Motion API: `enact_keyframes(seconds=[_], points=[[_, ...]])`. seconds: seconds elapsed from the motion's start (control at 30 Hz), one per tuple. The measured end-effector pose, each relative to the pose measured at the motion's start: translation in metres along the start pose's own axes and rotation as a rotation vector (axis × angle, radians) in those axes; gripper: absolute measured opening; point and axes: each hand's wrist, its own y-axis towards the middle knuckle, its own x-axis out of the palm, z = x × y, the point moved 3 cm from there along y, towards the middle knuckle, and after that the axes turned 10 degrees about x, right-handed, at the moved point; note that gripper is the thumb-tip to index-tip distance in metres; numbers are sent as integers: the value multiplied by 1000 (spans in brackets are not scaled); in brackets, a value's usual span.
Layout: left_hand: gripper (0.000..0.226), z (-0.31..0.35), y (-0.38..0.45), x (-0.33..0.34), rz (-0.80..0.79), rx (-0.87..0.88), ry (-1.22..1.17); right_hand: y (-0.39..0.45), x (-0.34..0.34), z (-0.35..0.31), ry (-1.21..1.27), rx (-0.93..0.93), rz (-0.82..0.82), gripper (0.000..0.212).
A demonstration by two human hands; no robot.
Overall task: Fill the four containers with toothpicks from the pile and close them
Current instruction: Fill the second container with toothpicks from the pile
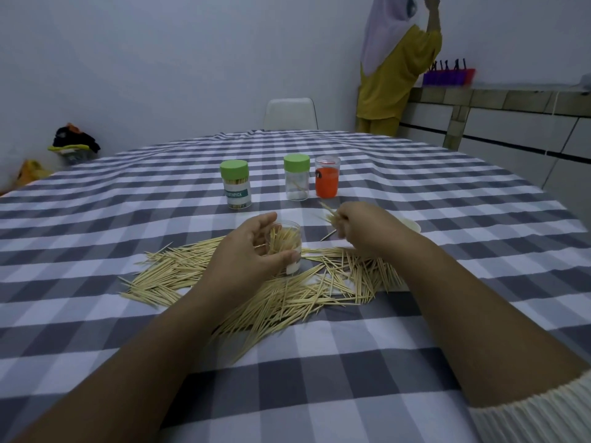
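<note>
My left hand (252, 251) grips a clear open container (289, 247) partly filled with toothpicks; it stands amid the pile of toothpicks (287, 295) spread over the checked tablecloth. To its right, my right hand (361, 225) pinches a small bunch of toothpicks (331, 215) just above the table. Further back stand a green-lidded labelled container (236, 183) packed with toothpicks, a green-lidded clear container (296, 177) holding very few, and an orange container (327, 177) with a clear top. A white lid (411, 224) lies behind my right wrist.
The table (128, 314) has a grey and white checked cloth. A white chair (290, 113) stands at its far side. A person in yellow (393, 75) stands at the back right by a tiled counter (511, 100). Bags (75, 143) lie on the floor at left.
</note>
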Motion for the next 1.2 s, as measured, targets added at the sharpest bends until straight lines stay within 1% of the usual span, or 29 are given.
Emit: enact_keyframes(seconds=[0.1, 0.23, 0.33, 0.47, 0.63, 0.8, 0.9, 1.0, 1.1, 1.2], points=[[78, 0, 0, 0, 3, 2, -1, -5, -2, -1, 453, -21, -44, 16], [78, 0, -1, 0, 5, -5, -16, -9, -1, -5, 943, 34, -187, 16], [78, 0, 0, 1, 8, -10, -39, -14, 0, -13, 1161, 48, -227, 15], [79, 0, 0, 1, 8, -9, -45, -18, 3, -24, 1340, 3, -152, 16], [80, 0, -1, 2, 6, -3, -27, -24, 6, -34, 1399, -90, -8, 17], [80, -1, -1, 2, 8, -3, -24, -27, 10, -38, 1371, -187, 57, 19], [80, -1, 0, 2, 4, -7, -22, -28, 8, -38, 1405, -221, 100, 19], [80, -1, 0, 2, 5, -5, -33, -27, 11, -40, 1368, -202, 59, 19], [81, -1, -1, 2, 4, -3, -40, -27, 21, -42, 1213, -145, -23, 15], [81, -1, -1, 2, 5, -5, -48, -31, 24, -43, 1108, -97, -88, 14]])
